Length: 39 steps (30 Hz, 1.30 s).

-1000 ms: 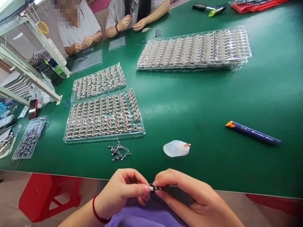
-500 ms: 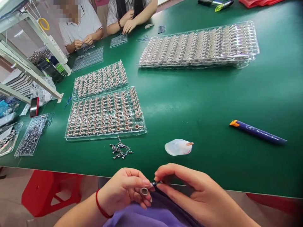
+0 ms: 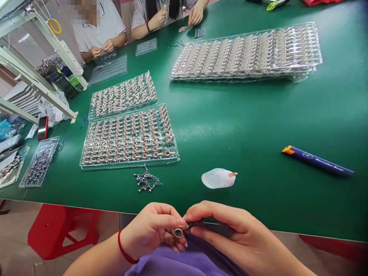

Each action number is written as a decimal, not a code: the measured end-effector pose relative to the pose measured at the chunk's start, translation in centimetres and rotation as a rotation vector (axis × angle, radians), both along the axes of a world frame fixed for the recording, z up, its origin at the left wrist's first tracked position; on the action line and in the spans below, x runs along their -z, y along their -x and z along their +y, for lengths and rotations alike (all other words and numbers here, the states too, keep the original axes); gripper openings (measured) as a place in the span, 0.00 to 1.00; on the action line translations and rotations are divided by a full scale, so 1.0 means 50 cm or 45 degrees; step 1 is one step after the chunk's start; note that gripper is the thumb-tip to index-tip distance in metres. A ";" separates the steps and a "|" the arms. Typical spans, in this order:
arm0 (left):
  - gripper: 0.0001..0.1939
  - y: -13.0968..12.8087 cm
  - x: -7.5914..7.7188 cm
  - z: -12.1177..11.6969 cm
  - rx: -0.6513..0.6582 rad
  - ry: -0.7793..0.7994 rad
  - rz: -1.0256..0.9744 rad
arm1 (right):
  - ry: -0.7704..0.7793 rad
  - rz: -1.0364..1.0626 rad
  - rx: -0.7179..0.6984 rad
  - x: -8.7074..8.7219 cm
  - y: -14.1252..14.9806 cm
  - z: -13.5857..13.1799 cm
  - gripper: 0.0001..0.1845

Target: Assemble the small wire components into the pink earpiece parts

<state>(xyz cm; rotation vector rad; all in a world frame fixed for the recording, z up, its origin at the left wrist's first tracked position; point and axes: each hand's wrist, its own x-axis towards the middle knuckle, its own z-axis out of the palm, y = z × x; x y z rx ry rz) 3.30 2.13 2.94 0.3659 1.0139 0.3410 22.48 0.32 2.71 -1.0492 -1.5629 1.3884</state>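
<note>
Left hand (image 3: 156,225): clasped on cupped part (image 3: 178,232) | mouth toward me, presumably for sight | right hand (image 3: 230,226): alongside, grip I cannot tell

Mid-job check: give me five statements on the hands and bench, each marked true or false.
1. The left hand holds a hollow piece. True.
2. The wires lie between the nearest tray and the left hand. True.
3. The blue tool lies left of the wires. False: the blue tool lies to their right.
4. The right hand is spread flat. False: the right hand is curled, seemingly pinching a small dark part, blurred.
5. The phone lies left of the nearest tray. True.
</note>
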 end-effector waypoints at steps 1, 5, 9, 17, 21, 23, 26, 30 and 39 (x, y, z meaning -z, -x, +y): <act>0.19 0.000 -0.001 0.000 -0.007 -0.006 0.003 | 0.010 0.009 -0.009 0.000 0.000 0.001 0.05; 0.20 0.001 -0.005 0.000 -0.019 -0.036 0.015 | 0.086 0.056 0.002 0.007 -0.004 0.001 0.08; 0.19 -0.001 -0.010 0.000 -0.030 -0.077 0.035 | 0.116 0.025 0.025 0.016 -0.009 0.000 0.14; 0.20 -0.003 -0.008 -0.001 -0.046 -0.104 0.050 | 0.038 -0.001 0.007 0.021 -0.002 -0.001 0.14; 0.20 -0.004 -0.007 -0.001 -0.044 -0.085 0.045 | 0.007 -0.010 -0.011 0.018 0.002 -0.005 0.14; 0.20 -0.004 -0.006 -0.002 -0.043 -0.057 0.020 | 0.004 -0.012 -0.016 0.014 0.004 -0.006 0.14; 0.19 -0.003 -0.005 -0.003 -0.058 -0.038 -0.006 | -0.037 -0.006 0.019 0.008 0.008 -0.004 0.13; 0.19 -0.001 -0.008 -0.004 -0.070 -0.092 0.022 | -0.123 0.018 0.055 0.004 0.012 -0.004 0.10; 0.17 0.003 -0.011 -0.011 -0.047 -0.338 0.035 | -0.308 0.056 0.104 0.015 0.010 -0.017 0.14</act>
